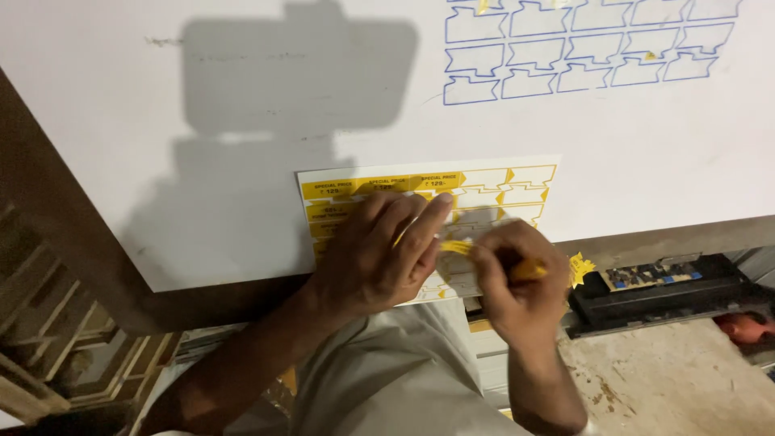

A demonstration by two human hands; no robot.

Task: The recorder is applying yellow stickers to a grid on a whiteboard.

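A sheet of yellow labels [428, 202] lay at the near edge of the white worktop [161, 121], pinned flat under the left hand [379, 250], its grip spread apart, apparently so the sheet would not lift. The right hand [517, 278] had its grip pinched together on a yellow label [460, 248], half peeled. A black tray [654, 295] sat beyond the worktop's near right corner.

both forearms are bare, with no sleeve, watch or ring in view on the left hand [373, 258] or the right hand [513, 278]. at six o'clock, between the arms, lies pale grey cloth of the person's garment [387, 379], softly creased.
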